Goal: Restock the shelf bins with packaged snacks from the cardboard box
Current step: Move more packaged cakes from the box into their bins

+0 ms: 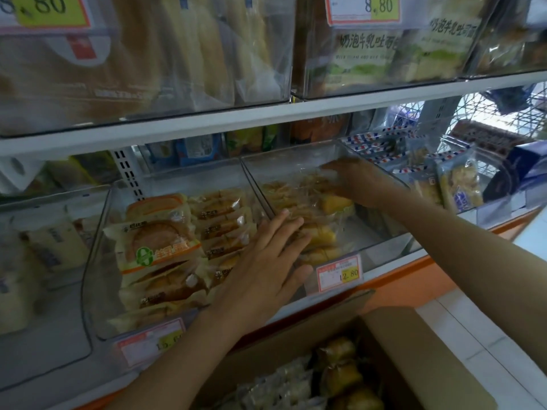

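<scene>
A clear plastic shelf bin (pixel 381 241) in the middle of the lower shelf holds several clear-wrapped yellow bread snacks (pixel 322 232). My left hand (pixel 266 261) lies flat with spread fingers on the front packs, at the bin's left wall. My right hand (pixel 352 179) reaches deep into the same bin, its fingers on a wrapped pack at the back; blur hides whether they curl round it. The open cardboard box (pixel 408 344) stands below at the bottom, with more wrapped yellow snacks (pixel 340 377) inside.
The bin to the left (pixel 97 261) is full of orange-labelled bread packs (pixel 159 247). A price tag reading 12.80 (pixel 339 272) hangs on the middle bin's front. The upper shelf (pixel 266 119) overhangs closely, with bins of toast. Striped packs (pixel 429 173) fill the right bin.
</scene>
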Motion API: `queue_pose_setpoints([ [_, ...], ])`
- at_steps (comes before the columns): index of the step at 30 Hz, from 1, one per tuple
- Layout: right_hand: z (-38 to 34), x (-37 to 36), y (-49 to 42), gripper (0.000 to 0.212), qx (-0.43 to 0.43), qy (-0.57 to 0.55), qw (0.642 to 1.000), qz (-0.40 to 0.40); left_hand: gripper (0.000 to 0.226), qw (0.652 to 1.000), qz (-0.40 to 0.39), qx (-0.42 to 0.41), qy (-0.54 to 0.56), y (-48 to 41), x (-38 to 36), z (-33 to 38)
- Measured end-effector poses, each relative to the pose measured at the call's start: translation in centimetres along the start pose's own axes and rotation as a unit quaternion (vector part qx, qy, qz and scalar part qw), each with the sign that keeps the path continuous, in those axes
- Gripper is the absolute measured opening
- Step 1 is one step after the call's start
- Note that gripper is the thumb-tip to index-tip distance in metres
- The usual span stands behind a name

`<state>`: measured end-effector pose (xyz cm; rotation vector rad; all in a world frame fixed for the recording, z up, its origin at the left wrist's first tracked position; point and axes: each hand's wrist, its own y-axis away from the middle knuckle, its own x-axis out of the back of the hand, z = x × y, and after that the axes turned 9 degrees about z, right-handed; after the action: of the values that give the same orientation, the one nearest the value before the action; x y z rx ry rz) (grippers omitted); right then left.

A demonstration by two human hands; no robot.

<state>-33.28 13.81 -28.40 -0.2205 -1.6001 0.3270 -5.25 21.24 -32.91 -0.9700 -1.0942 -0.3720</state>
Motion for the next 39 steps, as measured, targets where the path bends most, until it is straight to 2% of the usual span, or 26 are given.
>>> queue_pose_setpoints([
  [1, -0.7, 0.9, 1.5, 0.050, -0.003, -0.051, 0.996, 0.076, 0.056, 1.000, 0.010, -0.006, -0.005, 0.2, 0.3, 0.3],
  [3, -2.6, 2.6, 5.8, 0.033, 0.044, -0.159, 0.966, 0.198, 0.048, 0.998, 0.054, -0.030, -0.016, 1.5, 0.9, 1.2],
  [5, -4.8, 2.8, 11.5, 0.019, 0.100, -0.239, 0.944, 0.205, 0.037, 0.992, 0.111, -0.057, 0.006, 4.3, 0.6, 2.0],
  [7, -6.7, 0.9, 17.2, 0.017, 0.099, -0.269, 0.951, 0.119, 0.031, 0.987, 0.129, -0.089, 0.040, 8.3, -0.4, 2.8],
  [10, -7.7, -5.1, 23.5, 0.022, 0.029, -0.233, 0.970, -0.058, 0.035, 0.991, 0.051, -0.122, -0.015, 13.7, -3.4, 3.3],
  [13, -6.9, -12.0, 26.6, 0.043, -0.043, -0.161, 0.963, -0.213, 0.058, 0.991, -0.048, -0.055, -0.115, 16.4, -5.9, 2.4],
  [15, -6.5, -15.5, 27.5, 0.055, -0.064, -0.092, 0.958, -0.263, 0.076, 0.985, -0.092, -0.008, -0.145, 16.9, -6.8, 1.5],
  [16, -6.5, -16.7, 27.9, 0.058, -0.064, -0.070, 0.958, -0.272, 0.076, 0.983, -0.095, 0.001, -0.154, 16.9, -7.1, 1.2],
  [18, -6.6, -18.7, 28.3, 0.055, -0.050, -0.028, 0.962, -0.268, 0.072, 0.984, -0.090, 0.016, -0.153, 16.8, -7.4, 0.9],
  [22, -6.8, -19.6, 28.4, 0.026, -0.009, 0.028, 0.978, -0.207, 0.068, 0.989, -0.067, 0.028, -0.127, 17.3, -7.9, 1.7],
  [24, -6.4, -18.5, 28.4, 0.016, -0.025, -0.019, 0.986, -0.166, 0.061, 0.996, -0.041, 0.010, -0.084, 17.5, -8.1, 2.4],
  [27, -5.4, -15.0, 29.0, 0.008, -0.111, -0.158, 0.976, -0.103, 0.042, 0.999, -0.023, -0.029, 0.031, 17.0, -9.3, 3.5],
  [30, -4.1, -11.4, 29.5, 0.011, -0.179, -0.244, 0.951, -0.066, 0.032, 0.982, -0.093, 0.054, 0.159, 15.2, -12.1, 4.3],
  [32, -3.2, -9.8, 29.7, 0.010, -0.200, -0.289, 0.934, -0.060, 0.036, 0.961, -0.131, 0.130, 0.208, 13.8, -15.2, 4.4],
  [36, -1.7, -9.0, 30.5, 0.007, -0.231, -0.351, 0.904, -0.075, 0.056, 0.945, -0.211, 0.177, 0.175, 11.4, -21.2, 5.1],
  [39, -0.8, -9.5, 31.0, 0.007, -0.258, -0.397, 0.878, -0.071, 0.060, 0.945, -0.238, 0.194, 0.116, 10.4, -24.1, 6.1],
])
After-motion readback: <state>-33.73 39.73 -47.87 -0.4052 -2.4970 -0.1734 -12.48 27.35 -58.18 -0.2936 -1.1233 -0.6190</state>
